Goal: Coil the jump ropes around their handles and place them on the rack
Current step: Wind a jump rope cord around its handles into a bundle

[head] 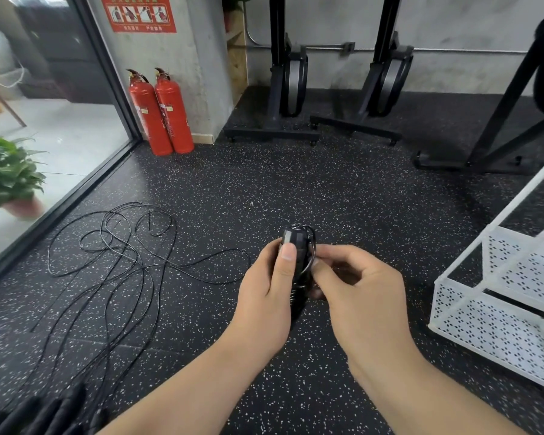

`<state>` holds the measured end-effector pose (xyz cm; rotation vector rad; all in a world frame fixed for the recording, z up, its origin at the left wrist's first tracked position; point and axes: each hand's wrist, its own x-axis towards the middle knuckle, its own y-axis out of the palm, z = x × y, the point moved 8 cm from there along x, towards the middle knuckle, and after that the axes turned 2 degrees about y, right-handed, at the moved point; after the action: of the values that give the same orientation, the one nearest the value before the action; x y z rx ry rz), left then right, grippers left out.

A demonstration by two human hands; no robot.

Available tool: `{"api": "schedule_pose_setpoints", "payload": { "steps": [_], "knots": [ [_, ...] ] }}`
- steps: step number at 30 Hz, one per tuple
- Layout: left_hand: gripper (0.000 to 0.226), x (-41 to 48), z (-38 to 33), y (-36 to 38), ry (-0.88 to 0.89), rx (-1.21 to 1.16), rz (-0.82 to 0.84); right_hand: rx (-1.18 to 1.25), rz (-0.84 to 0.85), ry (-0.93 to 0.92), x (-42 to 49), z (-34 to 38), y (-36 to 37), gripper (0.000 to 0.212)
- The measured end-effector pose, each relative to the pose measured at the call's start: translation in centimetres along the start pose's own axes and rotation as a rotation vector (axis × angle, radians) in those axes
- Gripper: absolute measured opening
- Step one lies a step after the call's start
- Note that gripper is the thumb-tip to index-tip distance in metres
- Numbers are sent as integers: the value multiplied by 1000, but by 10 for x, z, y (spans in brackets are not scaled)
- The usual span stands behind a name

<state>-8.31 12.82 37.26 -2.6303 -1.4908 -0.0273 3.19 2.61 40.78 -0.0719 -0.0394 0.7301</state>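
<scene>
My left hand (272,284) clamps the coiled jump-rope handles (297,271); my right hand (355,284) pinches the last loop. Loosen either grip and I reckon the coil springs undone.

Two red fire extinguishers (161,117) stand side by side on the black floor (327,189) with white specks, against a gray wall (195,58). A red sign (139,14) hangs above them. A green plant (8,171) sits in a pink pot (24,207) behind the glass (54,127). Two black gym machines (291,80) stand at the back wall.
</scene>
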Motion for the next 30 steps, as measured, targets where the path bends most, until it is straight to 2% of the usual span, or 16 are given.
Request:
{"api": "schedule_pose_setpoints", "payload": {
  "steps": [5,10,16,22,30],
  "knots": [
    [61,0,1,1,-5,-1,38,-32,29,29,10,0,-4,10],
    [65,-1,-1,6,9,25,77,-87,9,36,15,0,-10,15],
    [50,-4,0,9,6,68,102,37,18,112,21,-8,-10,26],
    [42,-11,-8,12,44,99,122,-107,-23,52,20,-6,-10,29],
    [46,-10,-4,17,-83,-134,160,-72,52,78,23,-5,-6,24]
  ]
}}
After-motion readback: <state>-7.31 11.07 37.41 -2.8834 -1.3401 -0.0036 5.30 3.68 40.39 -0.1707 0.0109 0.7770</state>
